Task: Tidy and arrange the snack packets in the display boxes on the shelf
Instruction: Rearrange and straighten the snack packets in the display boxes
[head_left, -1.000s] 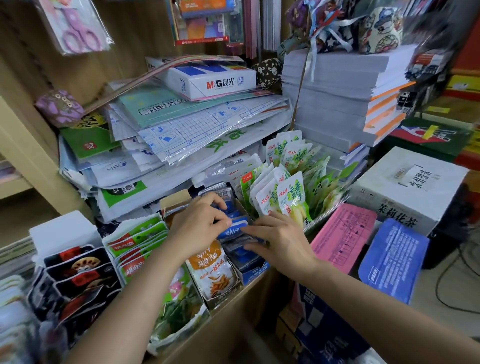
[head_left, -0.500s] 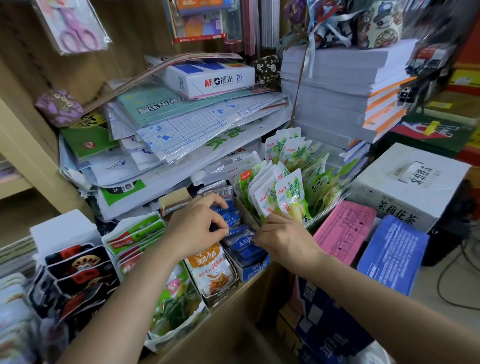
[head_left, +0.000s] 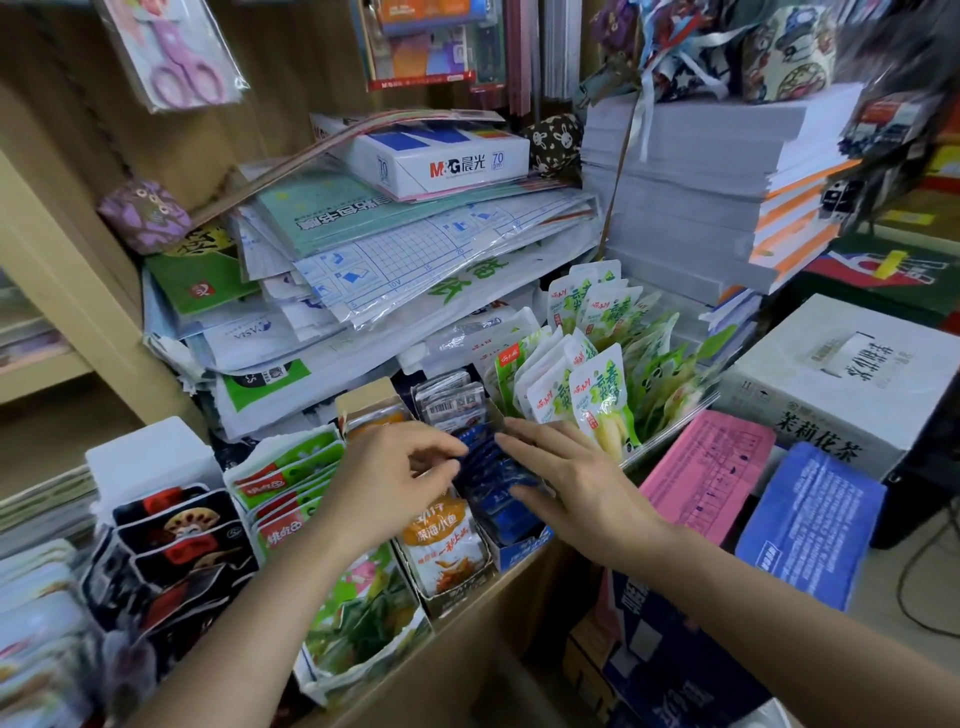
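Several blue snack packets (head_left: 493, 470) stand in a blue display box (head_left: 524, 550) at the shelf's front edge. My left hand (head_left: 387, 475) is at the packets' left side, fingers curled toward them with the fingertips at the packet tops. On the packets' right side lies my right hand (head_left: 566, 475), its fingers nearly straight and reaching into the row. An orange fish-snack packet (head_left: 444, 551) stands in the box just left, below my left hand. Green and white packets (head_left: 597, 395) fill a clear box to the right.
Black and red packets (head_left: 171, 535) and green and red packets (head_left: 283, 478) sit in boxes at the left. Behind rise stacked stationery sheets (head_left: 395, 249) and a paper stack (head_left: 691, 208). A white carton (head_left: 841, 374), a pink pad (head_left: 706, 473) and a blue pad (head_left: 810, 525) lie to the right.
Both hands have shifted on the blue packets: the right hand moved up from beside the box front onto the row, and the left hand's fingers drew closer to it.
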